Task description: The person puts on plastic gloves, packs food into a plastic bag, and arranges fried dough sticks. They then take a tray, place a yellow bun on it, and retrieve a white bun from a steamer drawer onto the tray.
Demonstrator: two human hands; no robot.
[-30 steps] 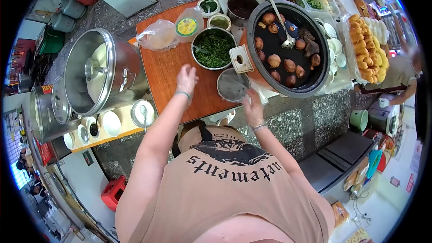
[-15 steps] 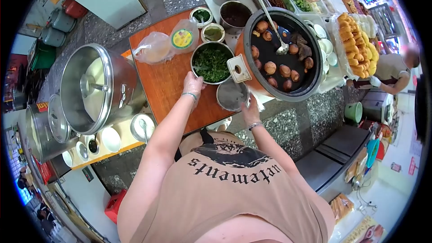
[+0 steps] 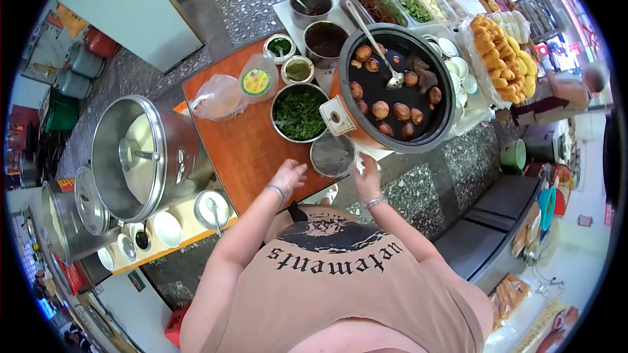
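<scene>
Arms (image 3: 243, 232) extended forward, converging; left hand (image 3: 289, 178) unclasped, fingers loosely curled; right hand (image 3: 369, 178) upright, fingers bent.

greens bowl (image 3: 292, 140) — shiny metal | tabletop (image 3: 242, 163) — glossy wood | matt cloth shirt (image 3: 327, 294)

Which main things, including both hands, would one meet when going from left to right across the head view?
Large steel pot, clear plastic bag, left hand, round grey container, right hand, pile of golden-brown food.
</scene>
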